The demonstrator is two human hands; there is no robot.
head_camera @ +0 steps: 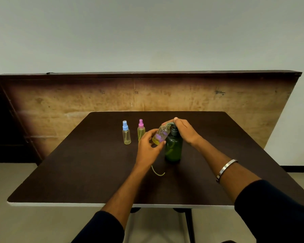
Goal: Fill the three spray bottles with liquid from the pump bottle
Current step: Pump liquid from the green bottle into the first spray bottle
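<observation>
Blue-capped spray bottle and pink-capped spray bottle stood capped, far left on surface. Uncapped third spray bottle gripped tilted by left hand, mouth held at pump nozzle. Loose dip tube left lying nearer. Green pump bottle pressed at head by right hand, fingers curled over it. Risk: narrow mouth missed by stream if tilt slips, liquid spilled.

The surface is a dark brown laminate, smooth and matt, with a pale edge band. The pump bottle is translucent green plastic, glossy, with a dark matt pump head. The spray bottles are clear, smooth plastic with opaque blue and pink caps. The bangle is polished metal. The board behind is worn, scuffed wood.
</observation>
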